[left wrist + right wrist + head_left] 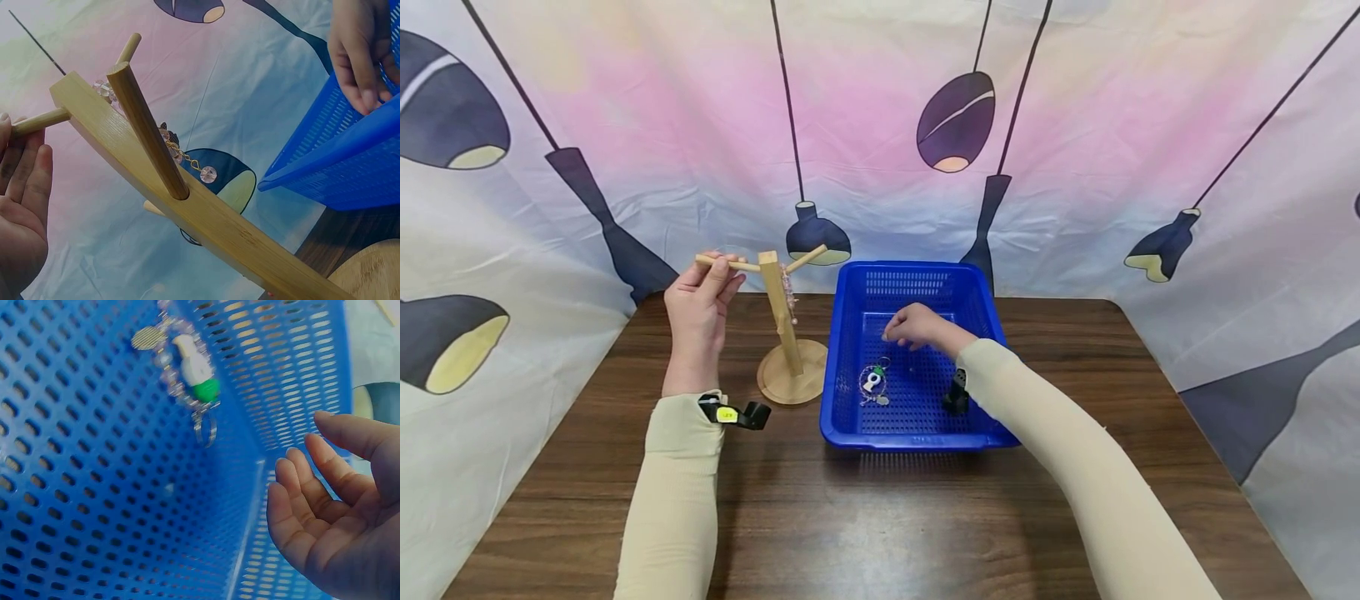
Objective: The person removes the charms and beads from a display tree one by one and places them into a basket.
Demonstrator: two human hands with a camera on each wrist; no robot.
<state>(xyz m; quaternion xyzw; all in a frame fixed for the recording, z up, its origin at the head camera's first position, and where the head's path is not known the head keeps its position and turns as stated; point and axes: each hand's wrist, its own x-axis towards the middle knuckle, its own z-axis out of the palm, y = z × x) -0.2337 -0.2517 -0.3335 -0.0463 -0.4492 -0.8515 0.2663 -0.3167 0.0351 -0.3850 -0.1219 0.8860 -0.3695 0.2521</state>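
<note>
My left hand (696, 312) pinches one arm peg of a wooden jewelry stand (781, 312) between thumb and fingers. A bracelet of clear pink beads (787, 292) hangs from the stand near its top; its gold chain end with a round bead (208, 174) dangles in the left wrist view. Inside the blue plastic basket (917, 439), a beaded keychain (872, 382) with a green and white charm and a metal ring lies on the left. Above it, to the right, hovers my right hand (337, 512), fingers loosely bent and nothing between them.
The stand's round base (790, 385) stands close to the basket's left side on a brown wooden table (880, 517). A patterned cloth (880, 125) hangs behind the table. At the basket's floor lies a small clear bit (169, 489).
</note>
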